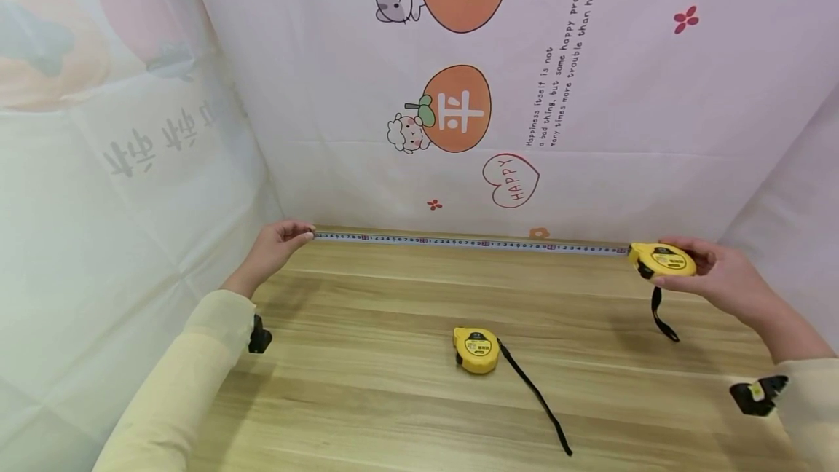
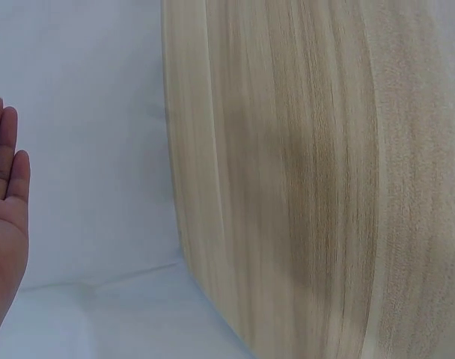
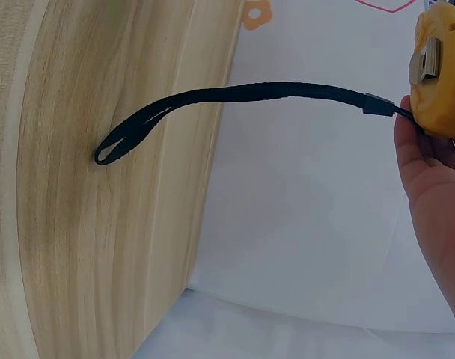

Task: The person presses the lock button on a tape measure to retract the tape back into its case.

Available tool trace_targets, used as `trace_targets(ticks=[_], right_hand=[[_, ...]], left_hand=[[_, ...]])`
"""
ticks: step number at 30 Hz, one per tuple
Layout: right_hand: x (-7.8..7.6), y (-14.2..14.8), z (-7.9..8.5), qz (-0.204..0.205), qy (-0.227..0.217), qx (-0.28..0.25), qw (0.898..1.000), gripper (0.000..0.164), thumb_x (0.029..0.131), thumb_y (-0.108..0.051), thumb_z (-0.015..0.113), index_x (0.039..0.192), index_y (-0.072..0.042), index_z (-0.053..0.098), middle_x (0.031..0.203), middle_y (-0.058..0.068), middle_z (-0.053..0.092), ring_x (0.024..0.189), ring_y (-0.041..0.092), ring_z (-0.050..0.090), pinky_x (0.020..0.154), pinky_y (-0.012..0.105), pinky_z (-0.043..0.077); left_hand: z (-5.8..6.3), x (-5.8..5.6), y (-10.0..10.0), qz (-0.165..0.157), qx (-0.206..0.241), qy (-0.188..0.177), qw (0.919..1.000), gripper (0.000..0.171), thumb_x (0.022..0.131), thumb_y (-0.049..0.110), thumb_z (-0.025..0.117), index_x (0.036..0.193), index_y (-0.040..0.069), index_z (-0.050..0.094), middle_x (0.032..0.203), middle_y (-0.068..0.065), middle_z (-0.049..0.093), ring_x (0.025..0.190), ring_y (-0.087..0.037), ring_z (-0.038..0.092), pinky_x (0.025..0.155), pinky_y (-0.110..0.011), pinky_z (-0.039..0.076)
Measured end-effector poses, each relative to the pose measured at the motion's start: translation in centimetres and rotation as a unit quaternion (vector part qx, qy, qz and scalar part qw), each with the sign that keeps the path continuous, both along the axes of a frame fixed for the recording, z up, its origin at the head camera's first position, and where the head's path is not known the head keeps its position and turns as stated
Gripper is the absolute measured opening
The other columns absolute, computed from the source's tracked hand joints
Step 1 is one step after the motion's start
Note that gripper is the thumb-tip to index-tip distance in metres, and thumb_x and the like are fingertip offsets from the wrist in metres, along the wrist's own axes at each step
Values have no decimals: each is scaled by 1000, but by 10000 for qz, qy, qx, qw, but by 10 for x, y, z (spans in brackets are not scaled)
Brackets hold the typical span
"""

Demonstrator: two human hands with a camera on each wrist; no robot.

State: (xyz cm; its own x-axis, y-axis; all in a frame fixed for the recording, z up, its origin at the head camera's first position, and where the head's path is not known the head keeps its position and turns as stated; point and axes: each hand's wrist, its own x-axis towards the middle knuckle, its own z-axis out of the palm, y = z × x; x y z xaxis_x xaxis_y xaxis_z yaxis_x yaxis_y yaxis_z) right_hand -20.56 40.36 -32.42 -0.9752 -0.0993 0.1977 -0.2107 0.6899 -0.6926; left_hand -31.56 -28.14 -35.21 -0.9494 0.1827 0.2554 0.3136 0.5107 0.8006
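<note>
In the head view my right hand (image 1: 727,275) grips a yellow tape measure (image 1: 667,259) at the right, thumb below and fingers behind the case. Its black wrist strap (image 3: 257,91) dangles over the wood in the right wrist view. From the case a white blade (image 1: 459,242) runs straight leftward along the table's back edge. My left hand (image 1: 272,250) pinches the blade's far end between thumb and fingertips. A second yellow tape measure (image 1: 478,350) lies on the table nearer to me, its black strap (image 1: 537,395) stretched toward the lower right. Only part of my left hand (image 2: 4,187) shows in the left wrist view.
The wood-grain table (image 1: 367,399) spreads below both hands. White printed cloth (image 1: 341,93) hangs right behind the blade, and more cloth (image 1: 131,253) closes off the left side. A black wrist camera (image 1: 259,335) sits on the left sleeve, another camera (image 1: 757,393) on the right.
</note>
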Motion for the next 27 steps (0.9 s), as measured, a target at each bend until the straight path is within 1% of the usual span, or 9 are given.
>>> trace_targets(ticks=[3,8,15,20,24,27], right_hand=[[0,0,0,1,1,14,10000,68,89,-18,74,143,5,40,110,-28,48,91,-13,52,67,15,49],[-1,-1,0,7,-4,25,10000,68,89,-19,74,143,5,40,110,-27,48,91,-13,52,67,15,49],[-2,-2,0,17,-16,55,10000,68,89,-20,74,143,5,39,111,-25,48,91,-14,52,67,15,49],[-3,-2,-1,-16,-21,69,10000,68,89,-21,74,142,4,41,110,-25,49,91,-13,52,67,15,49],[-3,-3,0,-43,-23,129,9999,68,89,-22,75,142,3,41,112,-21,49,90,-14,52,67,15,49],[-3,-4,1,-62,-35,189,9998,69,89,-24,74,143,3,41,114,-13,49,90,-14,51,66,15,48]], left_hand=[[1,0,2,-16,-10,-19,10000,36,98,31,59,120,2,64,120,-14,63,102,-17,59,84,-28,50],[2,0,5,-57,-23,-18,10000,36,98,31,59,120,3,64,120,-14,63,103,-20,59,85,-31,50],[4,2,8,-100,-26,-26,9999,35,99,28,59,120,1,64,118,-14,63,102,-20,59,84,-31,49],[4,1,11,-115,-40,-47,9999,36,99,29,59,120,1,64,118,-14,63,103,-22,58,85,-33,49],[4,0,12,-135,-24,-74,9999,34,99,30,59,118,2,64,116,-13,63,104,-23,58,87,-35,48],[5,0,14,-149,9,-97,9998,34,98,30,59,118,2,64,116,-13,63,104,-23,58,87,-35,48]])
